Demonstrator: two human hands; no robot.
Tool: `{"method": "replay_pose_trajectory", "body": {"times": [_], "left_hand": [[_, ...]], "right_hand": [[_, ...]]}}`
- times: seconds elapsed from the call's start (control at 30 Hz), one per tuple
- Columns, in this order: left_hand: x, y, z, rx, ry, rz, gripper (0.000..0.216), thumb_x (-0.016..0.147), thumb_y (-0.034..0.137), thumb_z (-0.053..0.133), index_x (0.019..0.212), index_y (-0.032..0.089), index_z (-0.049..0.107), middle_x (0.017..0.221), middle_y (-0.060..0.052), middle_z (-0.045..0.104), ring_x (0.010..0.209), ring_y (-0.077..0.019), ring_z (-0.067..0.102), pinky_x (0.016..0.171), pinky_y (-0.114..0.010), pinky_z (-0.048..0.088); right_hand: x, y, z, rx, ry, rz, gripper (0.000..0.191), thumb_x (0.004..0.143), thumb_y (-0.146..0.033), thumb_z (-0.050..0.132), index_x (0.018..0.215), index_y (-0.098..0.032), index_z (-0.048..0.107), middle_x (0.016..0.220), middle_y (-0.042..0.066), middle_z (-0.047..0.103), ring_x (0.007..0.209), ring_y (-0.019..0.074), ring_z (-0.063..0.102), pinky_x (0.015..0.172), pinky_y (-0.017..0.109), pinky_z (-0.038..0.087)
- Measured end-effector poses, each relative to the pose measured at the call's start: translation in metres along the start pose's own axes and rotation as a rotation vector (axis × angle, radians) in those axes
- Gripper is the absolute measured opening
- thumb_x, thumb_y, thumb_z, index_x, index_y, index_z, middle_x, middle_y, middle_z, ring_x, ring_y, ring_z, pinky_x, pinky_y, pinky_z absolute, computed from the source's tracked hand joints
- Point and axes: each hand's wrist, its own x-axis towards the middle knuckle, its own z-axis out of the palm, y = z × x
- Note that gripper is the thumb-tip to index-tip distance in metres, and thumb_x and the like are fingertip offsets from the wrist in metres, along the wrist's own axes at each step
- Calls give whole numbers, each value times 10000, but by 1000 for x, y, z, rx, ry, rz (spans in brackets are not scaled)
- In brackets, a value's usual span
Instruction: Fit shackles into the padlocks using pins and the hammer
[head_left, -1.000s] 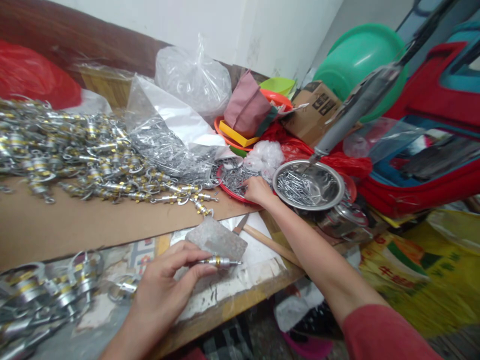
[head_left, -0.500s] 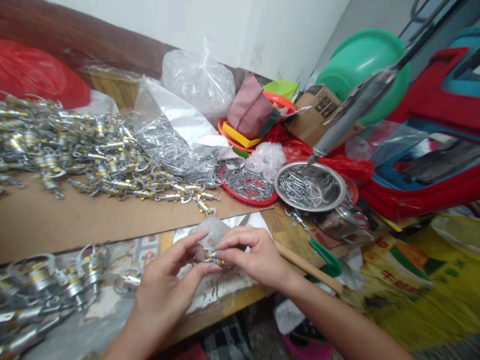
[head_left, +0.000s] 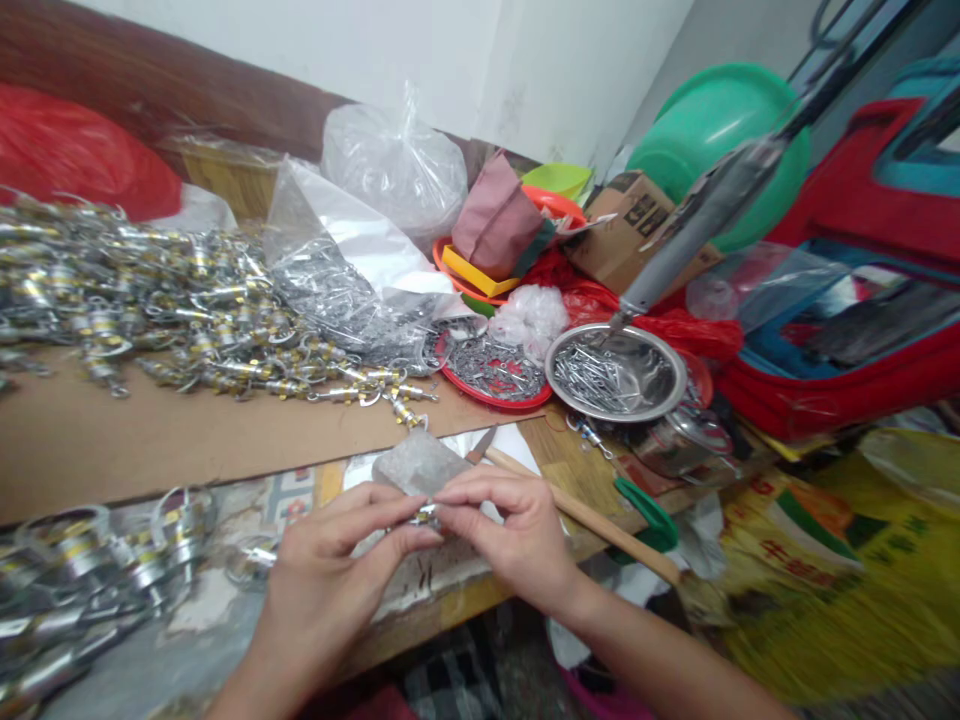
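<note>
Pinching small metal fitting [head_left: 426,514] btwn fingertips of L hand [head_left: 337,555] & R hand [head_left: 514,525], both clamped on it & nearly meeting at ctr. Gripping left end w/ L thumb & index, right end w/ R. Can't tell finer detail of R grip, mostly covered by fingers. Holding it low, over near side of tabletop [head_left: 553,455], just in front of grey block [head_left: 412,460], itself set on white paper [head_left: 512,438].

To R of block, seeing dark pointed blade [head_left: 481,445] just beside it, plus wooden handle [head_left: 607,528] running past R hand twd lower R. Farther back, seeing red plate [head_left: 517,405] w/ small metal bits, just beside steel bowl [head_left: 654,378] part-filled w/ thin pins [head_left: 589,378]. Also seeing grey rod [head_left: 671,262] slanting down to bowl, & loose fitting [head_left: 592,438] in front.

To L, seeing big pile of silver-&-yellow fittings [head_left: 172,300] on brown cardboard [head_left: 225,440]; nearer, bigger-looking fittings [head_left: 79,545] left of L hand. At back, spotting clear bag [head_left: 345,300] of metal parts, tied clear bag [head_left: 397,170], red bag [head_left: 82,155], cardboard box [head_left: 626,230] & green basin [head_left: 716,130].
</note>
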Motion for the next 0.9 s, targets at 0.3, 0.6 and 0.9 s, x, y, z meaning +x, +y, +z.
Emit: {"method": "replay_pose_trajectory", "body": {"times": [0.3,0.6,0.9], "left_hand": [[-1,-3,-1,-78,-20,-108,145,630,164,690,643,296,749,641,20,690,612,-135,624,564,-195,451],[5,6,-6,-111,-108,-206,62,627,257,709,566,258,699,634,15,686,626,-156,617,599,-214,460],[3,5,-8,-61,-173,-225,96,688,295,652,621,244,698,744,-7,701,725,-179,634,684,-247,467]], "right_hand": [[-4,-2,-6,-82,-133,-118,125,744,-85,608,802,-153,696,753,60,682,722,148,630,681,266,513],[-16,9,-26,-599,-219,-775,208,827,-72,461,957,-94,621,916,132,657,880,181,607,716,275,514],[-12,9,-22,-522,-171,-633,235,788,-47,489,930,-121,661,923,126,676,815,153,640,665,234,531]]}}
